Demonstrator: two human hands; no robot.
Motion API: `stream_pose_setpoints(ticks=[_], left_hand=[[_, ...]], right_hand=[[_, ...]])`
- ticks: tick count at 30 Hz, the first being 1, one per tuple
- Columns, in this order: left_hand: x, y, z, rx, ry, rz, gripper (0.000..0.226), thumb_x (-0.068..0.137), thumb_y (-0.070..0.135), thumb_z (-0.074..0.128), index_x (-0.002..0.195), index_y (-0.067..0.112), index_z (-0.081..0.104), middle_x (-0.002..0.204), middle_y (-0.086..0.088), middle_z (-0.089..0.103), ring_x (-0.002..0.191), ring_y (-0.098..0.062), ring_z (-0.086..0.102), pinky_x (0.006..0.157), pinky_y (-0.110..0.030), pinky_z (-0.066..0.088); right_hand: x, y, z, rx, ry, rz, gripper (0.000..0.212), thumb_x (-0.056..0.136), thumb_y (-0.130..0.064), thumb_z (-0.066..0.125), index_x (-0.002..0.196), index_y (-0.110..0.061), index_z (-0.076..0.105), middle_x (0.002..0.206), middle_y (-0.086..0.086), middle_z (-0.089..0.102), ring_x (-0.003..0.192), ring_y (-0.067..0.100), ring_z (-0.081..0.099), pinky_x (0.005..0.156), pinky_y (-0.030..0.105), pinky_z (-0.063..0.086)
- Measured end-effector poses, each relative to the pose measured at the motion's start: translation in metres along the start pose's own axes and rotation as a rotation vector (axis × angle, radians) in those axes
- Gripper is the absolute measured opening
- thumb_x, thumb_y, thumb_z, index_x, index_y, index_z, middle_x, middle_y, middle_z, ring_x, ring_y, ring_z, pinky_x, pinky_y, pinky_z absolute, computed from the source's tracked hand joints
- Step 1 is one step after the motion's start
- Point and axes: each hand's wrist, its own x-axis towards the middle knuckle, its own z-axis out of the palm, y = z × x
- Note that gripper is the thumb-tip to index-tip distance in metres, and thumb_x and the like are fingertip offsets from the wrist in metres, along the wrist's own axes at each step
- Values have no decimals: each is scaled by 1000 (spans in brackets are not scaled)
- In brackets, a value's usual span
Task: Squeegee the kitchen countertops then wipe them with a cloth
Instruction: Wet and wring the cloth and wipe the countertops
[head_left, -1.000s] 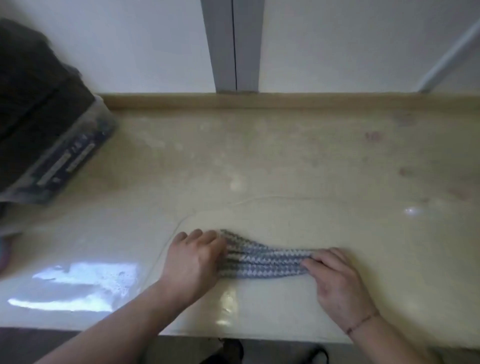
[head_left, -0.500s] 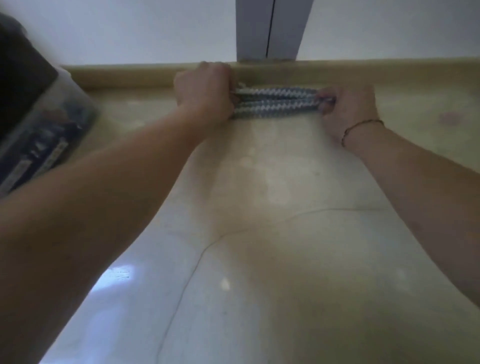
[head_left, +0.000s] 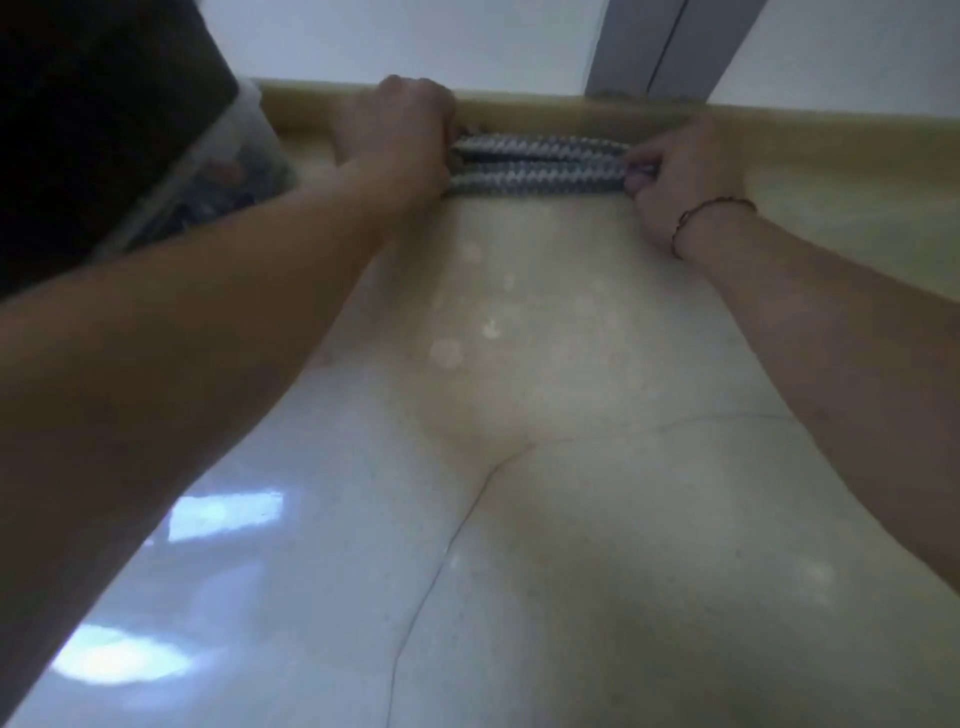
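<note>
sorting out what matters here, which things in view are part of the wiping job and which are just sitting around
Part of the job:
- grey knitted cloth, bunched at the back edge
- left hand and right hand, each gripping a cloth end
- countertop

Just lying about:
- clear plastic box, back left
- dark object over it

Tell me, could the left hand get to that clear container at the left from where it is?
Probably yes: the left hand grips the cloth just right of the clear container, with bare countertop between, though it would have to release that grip.
</note>
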Motion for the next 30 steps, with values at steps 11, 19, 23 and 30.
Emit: stream_pose_setpoints(ticks=[11, 19, 23, 30], left_hand=[[-58, -23, -19, -29, -209, -16, 29, 81, 37, 69, 107, 23, 70, 104, -8, 68, 92, -30, 64, 77, -37, 52], [-163, -15, -38, 50, -307, 10, 33, 81, 33, 65, 111, 21, 66, 96, -10, 61, 86, -33, 61, 75, -35, 52], [-224, -1, -51, 96, -387, -19, 35, 83, 32, 65, 117, 22, 64, 109, -11, 62, 96, -32, 62, 80, -34, 52], [-342, 17, -71, 170, -484, -10, 34, 87, 39, 60, 120, 28, 61, 112, -3, 63, 101, -25, 63, 79, -30, 50]], right_hand=[[-61, -21, 1, -144, -97, -91, 28, 90, -6, 58, 116, -5, 69, 119, 17, 66, 112, 32, 58, 99, 22, 39], [-167, -13, -4, -219, -187, -153, 28, 90, -9, 58, 113, -12, 72, 116, 16, 67, 108, 33, 60, 93, 27, 44], [-241, -1, -9, -223, -228, -161, 29, 90, -9, 56, 112, -17, 72, 110, 12, 65, 104, 31, 59, 88, 27, 44], [-364, 20, -18, -147, -277, -203, 36, 87, -1, 54, 112, -20, 71, 103, 2, 62, 102, 20, 53, 82, 21, 39]])
